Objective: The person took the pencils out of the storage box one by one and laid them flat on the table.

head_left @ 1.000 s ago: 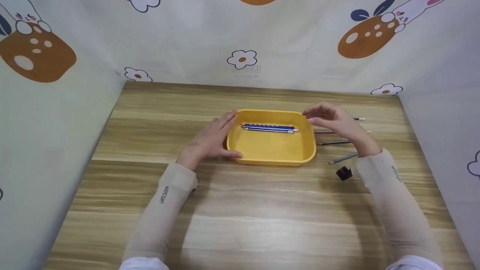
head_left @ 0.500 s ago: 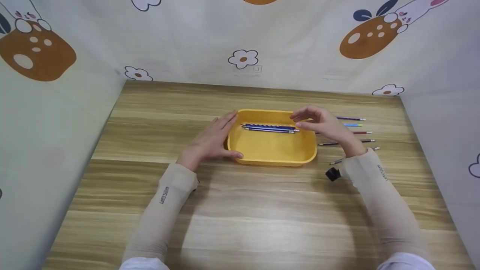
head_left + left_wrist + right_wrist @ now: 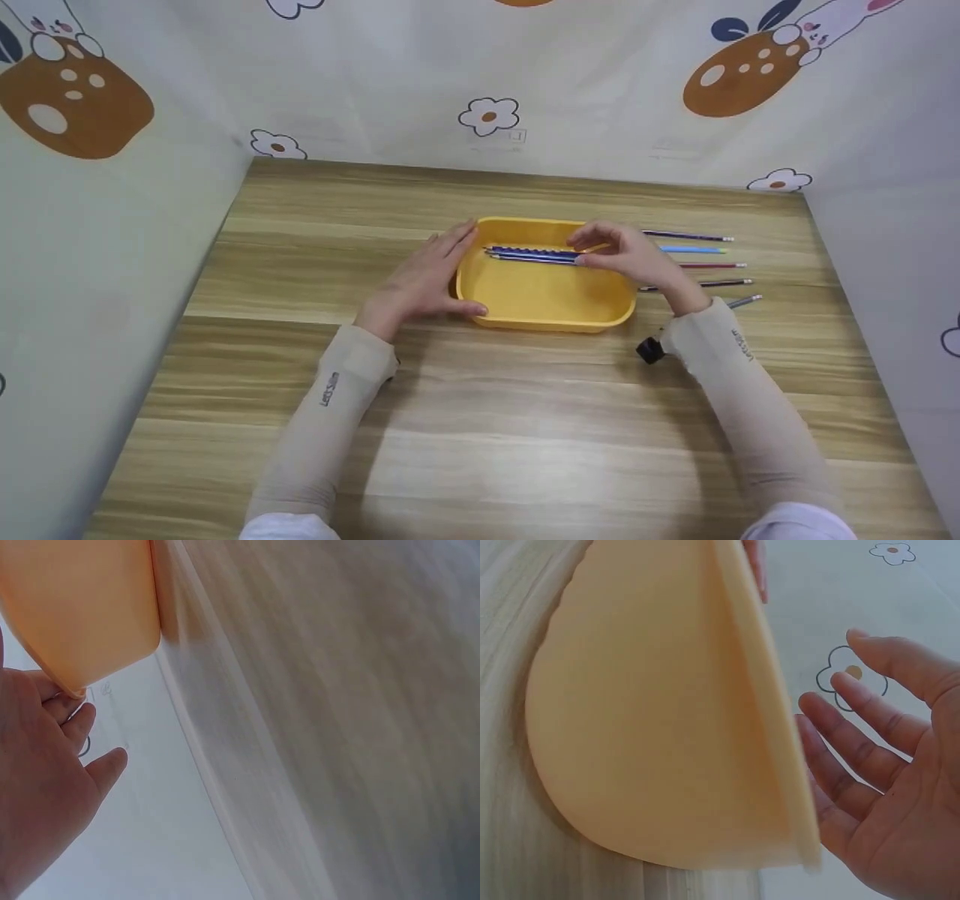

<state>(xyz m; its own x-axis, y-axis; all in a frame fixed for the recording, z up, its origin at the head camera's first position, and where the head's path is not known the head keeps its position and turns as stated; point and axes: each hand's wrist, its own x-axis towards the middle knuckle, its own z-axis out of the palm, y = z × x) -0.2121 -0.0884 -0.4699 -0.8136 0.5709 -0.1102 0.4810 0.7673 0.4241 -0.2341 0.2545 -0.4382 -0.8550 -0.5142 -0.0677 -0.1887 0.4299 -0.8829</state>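
Note:
In the head view a yellow plastic tray [image 3: 547, 296] stands on the wooden table, with blue pencils [image 3: 529, 257] lying side by side near its back. My left hand [image 3: 420, 285] spans the tray's left side, thumb on the front rim and outstretched fingers along the back left corner. In the left wrist view those fingertips meet the tray's rim [image 3: 81, 690]. My right hand [image 3: 630, 259] is over the tray's right part, its bent fingers covering the pencils' eraser ends. The right wrist view shows that hand's fingers [image 3: 870, 750] loosely spread beyond the rim, with nothing between thumb and fingers.
Right of the tray several pencils lie apart on the table [image 3: 480, 435], among them a light blue one [image 3: 694, 249], a red one [image 3: 716, 265] and a grey one [image 3: 745, 301]. A printed cloth wall [image 3: 390, 97] borders the back and sides.
My right hand has moved left and slightly down, from the tray's right rim to over the pencils' eraser ends inside. The left hand stays on the tray.

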